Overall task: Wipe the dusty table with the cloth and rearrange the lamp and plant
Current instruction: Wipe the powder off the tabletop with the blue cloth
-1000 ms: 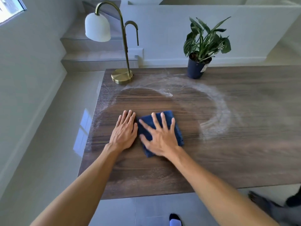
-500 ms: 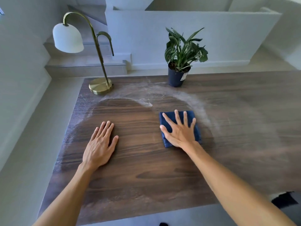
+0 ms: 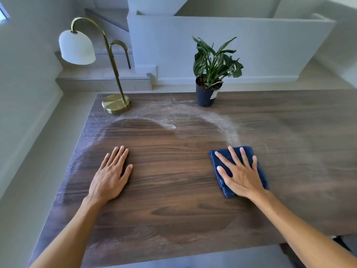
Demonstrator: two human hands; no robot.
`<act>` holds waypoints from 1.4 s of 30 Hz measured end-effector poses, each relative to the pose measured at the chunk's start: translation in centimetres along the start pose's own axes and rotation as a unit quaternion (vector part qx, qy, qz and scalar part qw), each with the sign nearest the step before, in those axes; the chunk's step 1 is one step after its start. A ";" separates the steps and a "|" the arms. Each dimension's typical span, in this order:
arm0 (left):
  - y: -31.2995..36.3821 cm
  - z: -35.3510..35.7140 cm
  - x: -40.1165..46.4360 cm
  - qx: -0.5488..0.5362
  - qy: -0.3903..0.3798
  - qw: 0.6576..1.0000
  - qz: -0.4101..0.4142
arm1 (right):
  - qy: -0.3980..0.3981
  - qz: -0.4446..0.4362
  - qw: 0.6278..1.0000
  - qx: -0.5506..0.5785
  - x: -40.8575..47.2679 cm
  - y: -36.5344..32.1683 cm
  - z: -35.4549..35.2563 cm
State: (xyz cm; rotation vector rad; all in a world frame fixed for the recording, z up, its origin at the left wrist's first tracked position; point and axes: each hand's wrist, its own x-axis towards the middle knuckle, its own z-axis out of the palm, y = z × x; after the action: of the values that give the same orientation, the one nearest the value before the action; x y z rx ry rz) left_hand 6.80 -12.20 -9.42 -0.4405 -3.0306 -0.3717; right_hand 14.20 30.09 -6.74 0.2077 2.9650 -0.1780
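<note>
A dark wooden table [image 3: 173, 209] fills the view, with pale dust in an arc across its far half and on its right side. My right hand [image 3: 240, 174] presses flat, fingers spread, on a folded blue cloth [image 3: 258, 165] at the middle right. My left hand [image 3: 111, 176] rests flat on the bare wood to the left, holding nothing. A brass lamp [image 3: 116, 103] with a white shade [image 3: 77, 47] stands at the far left corner. A potted plant [image 3: 207, 93] in a dark pot stands at the far edge, centre.
The darker wiped patch lies between and in front of my hands. A small clump of dust [image 3: 170, 125] sits at the arc's edge. White walls and steps [image 3: 102, 82] lie behind the table, pale floor to the left.
My right hand has slid the cloth to the right, widening the wiped area and leaving my left hand in place on the wood. The camera has shifted rightward.
</note>
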 end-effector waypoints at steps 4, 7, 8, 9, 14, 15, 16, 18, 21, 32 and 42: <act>0.1 0.0 0.0 0.002 0.008 1.000 0.000 | -0.017 -0.013 0.999 0.026 7.4 -6.3 -0.6; 0.1 -0.1 0.0 0.000 0.011 1.000 -0.001 | -0.024 -0.125 0.992 0.019 6.6 -13.5 0.2; 0.1 -0.2 0.0 -0.002 0.012 1.000 0.000 | -0.015 -0.166 0.986 0.016 4.9 -15.0 0.7; 0.2 -0.3 0.0 -0.002 0.011 1.000 0.001 | -0.002 -0.206 0.978 0.020 2.7 -15.8 1.2; 0.0 -0.5 0.0 -0.010 -0.001 1.000 0.003 | 0.009 -0.272 0.962 0.040 -6.9 -7.8 2.6; 0.0 -0.5 0.0 -0.015 0.004 1.000 0.000 | 0.025 -0.239 0.970 0.027 -7.2 -4.8 2.5; 0.1 -0.6 0.1 -0.022 0.013 1.000 -0.005 | 0.034 -0.193 0.981 0.015 -6.8 -1.8 2.2; 0.7 -0.9 0.4 -0.034 0.039 0.998 -0.024 | 0.033 -0.076 0.997 0.006 -4.2 2.5 1.3; 3.0 -0.8 2.5 -0.050 0.051 0.996 -0.059 | 0.020 0.054 0.997 0.044 3.1 3.6 -0.5; 5.2 2.3 5.6 0.003 0.032 0.993 -0.111 | 0.000 -0.263 0.962 0.080 5.3 -14.8 0.9; 4.5 0.5 6.5 0.010 -0.008 0.998 -0.058 | 0.038 0.048 0.997 0.046 9.7 5.4 -1.8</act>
State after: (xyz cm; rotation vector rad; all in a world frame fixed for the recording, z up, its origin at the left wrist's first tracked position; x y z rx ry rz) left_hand 1.88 -6.12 -8.30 -0.2674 -3.0805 -0.3448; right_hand 5.26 36.86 -7.20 0.3762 3.0158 -0.3023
